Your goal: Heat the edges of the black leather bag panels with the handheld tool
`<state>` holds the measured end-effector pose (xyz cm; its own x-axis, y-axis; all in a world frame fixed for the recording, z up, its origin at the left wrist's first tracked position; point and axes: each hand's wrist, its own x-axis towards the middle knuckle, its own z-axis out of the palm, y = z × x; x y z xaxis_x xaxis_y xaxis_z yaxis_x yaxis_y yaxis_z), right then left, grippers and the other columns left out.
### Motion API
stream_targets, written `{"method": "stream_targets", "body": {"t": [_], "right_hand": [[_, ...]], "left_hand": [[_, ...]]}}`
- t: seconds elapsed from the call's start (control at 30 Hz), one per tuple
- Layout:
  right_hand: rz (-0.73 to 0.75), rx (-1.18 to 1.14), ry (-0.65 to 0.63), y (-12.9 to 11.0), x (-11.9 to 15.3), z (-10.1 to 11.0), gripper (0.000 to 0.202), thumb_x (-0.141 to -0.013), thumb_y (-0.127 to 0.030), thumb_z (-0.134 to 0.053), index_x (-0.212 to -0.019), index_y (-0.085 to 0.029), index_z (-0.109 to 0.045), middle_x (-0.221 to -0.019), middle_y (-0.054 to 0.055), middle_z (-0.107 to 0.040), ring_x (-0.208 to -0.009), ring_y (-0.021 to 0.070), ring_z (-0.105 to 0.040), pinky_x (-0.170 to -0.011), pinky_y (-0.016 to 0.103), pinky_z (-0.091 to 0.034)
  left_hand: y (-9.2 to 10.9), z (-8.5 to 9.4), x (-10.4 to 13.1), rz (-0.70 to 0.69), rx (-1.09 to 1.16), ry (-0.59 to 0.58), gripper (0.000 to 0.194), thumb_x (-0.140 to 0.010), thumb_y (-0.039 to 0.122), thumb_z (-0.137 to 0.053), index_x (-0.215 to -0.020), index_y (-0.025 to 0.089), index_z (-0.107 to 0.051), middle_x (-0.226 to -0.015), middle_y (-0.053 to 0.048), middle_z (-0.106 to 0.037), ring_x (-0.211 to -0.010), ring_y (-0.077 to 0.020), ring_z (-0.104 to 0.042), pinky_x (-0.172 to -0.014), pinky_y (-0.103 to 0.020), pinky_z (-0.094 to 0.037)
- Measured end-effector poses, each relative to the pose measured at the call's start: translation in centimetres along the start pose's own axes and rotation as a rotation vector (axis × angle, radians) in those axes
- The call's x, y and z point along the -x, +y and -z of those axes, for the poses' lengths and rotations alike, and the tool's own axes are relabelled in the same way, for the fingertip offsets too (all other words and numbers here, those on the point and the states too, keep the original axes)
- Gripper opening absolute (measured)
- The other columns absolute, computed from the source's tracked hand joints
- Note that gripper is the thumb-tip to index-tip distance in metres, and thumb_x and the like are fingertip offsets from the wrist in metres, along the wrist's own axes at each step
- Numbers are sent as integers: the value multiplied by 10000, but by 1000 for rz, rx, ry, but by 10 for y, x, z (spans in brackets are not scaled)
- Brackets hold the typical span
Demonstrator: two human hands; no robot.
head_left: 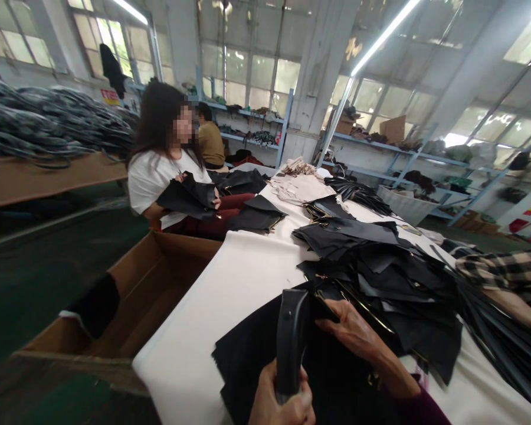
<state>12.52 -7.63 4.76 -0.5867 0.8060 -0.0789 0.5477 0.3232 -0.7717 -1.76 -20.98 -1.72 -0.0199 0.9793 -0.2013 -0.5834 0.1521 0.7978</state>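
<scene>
My left hand (283, 398) is wrapped round the lower end of a black curved handheld tool (291, 345). The tool stands upright, with a broad flat head at the top; its exact kind is not clear. To the right, my right hand (351, 330) pinches the edge of a black fabric piece (330, 307), beside the tool's head. Under both hands spread larger black fabric panels (252, 342). A gold zipper (367, 310) runs along a panel just beyond my right hand.
A heap of black panels (393, 265) covers the table's right half. Black strips (504, 342) lie further right, near another person's arm (517, 307). An open cardboard box (133, 295) stands left of the white tabletop (194, 330). A seated co-worker (163, 171) holds black fabric.
</scene>
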Motion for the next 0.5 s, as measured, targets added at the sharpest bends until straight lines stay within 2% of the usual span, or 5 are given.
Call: {"method": "stream_targets", "body": {"t": [0.13,0.3,0.4,0.5], "right_hand": [[-43,-55,-44,1,7,-3,226,-738,-310,-555,-605,-194,-413,-589,-57,-339,-532,88,-296,-475,226,-224],[-39,-149,-63,-1,7,-8,295,-727,-327,-587,-572,-200,-372,-567,-65,-300,-518,80,-253,-466,228,-192],[5,-198,-89,-7,14,-9,256,-746,-314,-594,-593,-187,-433,-589,-61,-336,-536,84,-273,-478,221,-212],[-53,-265,-98,-9,24,-3,231,-750,-357,-613,-636,-177,-524,-603,-50,-395,-537,92,-323,-478,219,-243]], "left_hand": [[0,5,-1,-97,-3,-91,452,-628,497,-754,-826,170,-513,-529,64,-526,-353,-55,-461,-398,-190,-281],[-3,3,3,-20,-39,-44,477,-594,504,-774,-814,170,-514,-503,62,-515,-378,-87,-501,-407,-197,-315],[0,3,3,-57,-52,-63,470,-612,524,-758,-810,167,-527,-483,56,-521,-373,-79,-484,-410,-196,-307],[6,7,0,-128,-53,-59,437,-640,513,-745,-788,164,-529,-460,63,-512,-347,-53,-430,-406,-190,-282]]}}
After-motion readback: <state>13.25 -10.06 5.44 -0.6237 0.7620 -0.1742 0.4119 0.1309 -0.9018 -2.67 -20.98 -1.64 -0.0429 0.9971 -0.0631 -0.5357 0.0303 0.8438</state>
